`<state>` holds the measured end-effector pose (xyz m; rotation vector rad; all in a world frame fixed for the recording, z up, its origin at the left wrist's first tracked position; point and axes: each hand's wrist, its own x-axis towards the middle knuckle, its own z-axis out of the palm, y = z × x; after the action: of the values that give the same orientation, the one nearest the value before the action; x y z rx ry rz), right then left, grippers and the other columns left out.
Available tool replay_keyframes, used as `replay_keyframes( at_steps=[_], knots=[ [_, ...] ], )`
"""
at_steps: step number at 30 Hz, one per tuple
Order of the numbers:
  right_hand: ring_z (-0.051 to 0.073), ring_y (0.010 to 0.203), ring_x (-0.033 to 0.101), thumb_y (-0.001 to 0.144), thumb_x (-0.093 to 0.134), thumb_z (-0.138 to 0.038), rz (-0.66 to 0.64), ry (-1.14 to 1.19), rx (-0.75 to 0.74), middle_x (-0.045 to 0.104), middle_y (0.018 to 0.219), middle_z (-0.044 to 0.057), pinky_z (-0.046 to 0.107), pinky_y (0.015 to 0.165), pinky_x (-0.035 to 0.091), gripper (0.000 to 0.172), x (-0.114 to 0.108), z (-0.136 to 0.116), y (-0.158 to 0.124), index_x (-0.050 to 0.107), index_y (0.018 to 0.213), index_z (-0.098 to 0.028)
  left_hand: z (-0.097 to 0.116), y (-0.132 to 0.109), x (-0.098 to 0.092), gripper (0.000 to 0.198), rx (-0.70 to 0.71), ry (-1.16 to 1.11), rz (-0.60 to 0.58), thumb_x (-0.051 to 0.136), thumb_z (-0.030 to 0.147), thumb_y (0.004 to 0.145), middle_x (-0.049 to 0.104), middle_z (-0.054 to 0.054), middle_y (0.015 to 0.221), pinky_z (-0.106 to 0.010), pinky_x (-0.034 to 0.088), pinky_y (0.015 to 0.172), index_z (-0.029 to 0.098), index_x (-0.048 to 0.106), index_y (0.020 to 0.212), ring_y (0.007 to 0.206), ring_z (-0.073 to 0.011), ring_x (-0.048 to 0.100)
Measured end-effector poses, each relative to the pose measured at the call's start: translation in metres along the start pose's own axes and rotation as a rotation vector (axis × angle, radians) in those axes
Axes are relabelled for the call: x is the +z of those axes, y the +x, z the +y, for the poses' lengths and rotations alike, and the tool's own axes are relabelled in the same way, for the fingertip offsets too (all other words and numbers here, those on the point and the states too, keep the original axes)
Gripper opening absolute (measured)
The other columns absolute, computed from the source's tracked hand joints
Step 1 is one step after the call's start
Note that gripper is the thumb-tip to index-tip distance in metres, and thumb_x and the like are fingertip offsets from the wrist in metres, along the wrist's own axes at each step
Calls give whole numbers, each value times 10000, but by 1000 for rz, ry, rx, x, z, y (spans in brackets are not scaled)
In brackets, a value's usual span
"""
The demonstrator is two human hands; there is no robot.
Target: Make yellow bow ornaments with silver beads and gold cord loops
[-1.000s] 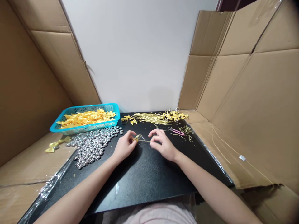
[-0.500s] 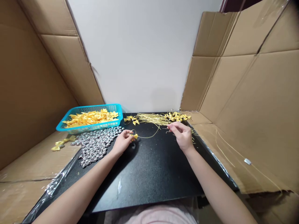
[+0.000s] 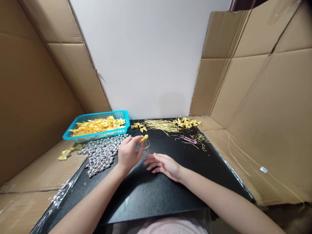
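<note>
Between the thumb and fingers of my left hand (image 3: 129, 152) is a small yellow ribbon bow (image 3: 145, 137), raised above the black table. A thin gold cord loop (image 3: 148, 144) hangs from the bow, and part of it is hidden by the fingers. My right hand (image 3: 165, 165) is just below and to the right, palm turned inward, its fingers spread with nothing seen in them. Close by on the left lie many silver beads (image 3: 101, 154). Behind the hands is a pile of cut gold cords (image 3: 161, 125).
A blue basket (image 3: 65, 135) of yellow bows stands back left. Finished-looking bows with cords (image 3: 186, 122) lie back right, near pink thread snips (image 3: 191, 140) and cord scraps (image 3: 200, 137). Cardboard walls (image 3: 273, 113) flank the black tabletop (image 3: 143, 198).
My right hand has let go of the cord end and moved down and left towards my left hand. The left hand has turned, lifting the bow slightly. The snips now show.
</note>
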<state>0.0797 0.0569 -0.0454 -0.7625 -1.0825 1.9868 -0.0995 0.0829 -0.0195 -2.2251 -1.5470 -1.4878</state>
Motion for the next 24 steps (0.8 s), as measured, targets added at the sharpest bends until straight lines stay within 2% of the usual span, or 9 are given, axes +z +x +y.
replay_keyframes(
  at_steps=[3, 7, 12, 16, 20, 24],
  knots=[
    [118, 812, 645, 826, 650, -450, -28, 217, -21, 705, 992, 33, 218, 656, 458, 320, 9, 6, 1, 680, 1045, -220, 10, -6, -1, 56, 103, 3, 41, 592, 261, 796, 676, -37, 729, -328, 440, 723, 224, 595, 838, 681, -199, 597],
    [117, 865, 642, 860, 640, -377, -34, 467, -52, 698, 975, 1, 218, 667, 483, 189, 11, -3, -1, 675, 980, -235, 20, -18, 5, 40, 238, -54, 90, 575, 200, 831, 667, -25, 741, -295, 476, 682, 221, 569, 864, 674, -172, 605],
    [138, 891, 661, 832, 685, -274, 118, 593, -78, 728, 925, 0, 280, 771, 500, 75, 1, -20, -1, 679, 869, -209, 25, -25, 13, 66, 69, -133, 63, 558, 283, 859, 640, -17, 750, -284, 509, 660, 219, 572, 865, 667, -164, 610],
    [137, 918, 670, 792, 723, -213, 156, 631, -164, 737, 904, -20, 289, 813, 482, 43, -7, -31, -1, 681, 801, -211, 26, -25, 13, 93, 9, -186, 53, 581, 307, 847, 636, -14, 767, -276, 505, 657, 217, 582, 872, 657, -157, 597],
    [104, 771, 679, 779, 740, -216, 204, 671, -160, 706, 717, -56, 263, 754, 467, 56, -16, -39, 0, 684, 778, -208, 26, -25, 13, 116, -63, -245, 2, 584, 332, 846, 627, -6, 741, -273, 494, 649, 216, 579, 848, 647, -158, 588],
    [95, 641, 655, 809, 707, -195, 315, 745, -172, 671, 621, -53, 256, 684, 454, 68, -29, -51, 1, 681, 747, -185, 22, -24, 15, 177, -195, -327, -80, 615, 385, 828, 645, -1, 711, -276, 481, 650, 214, 581, 856, 655, -169, 602]
  ],
)
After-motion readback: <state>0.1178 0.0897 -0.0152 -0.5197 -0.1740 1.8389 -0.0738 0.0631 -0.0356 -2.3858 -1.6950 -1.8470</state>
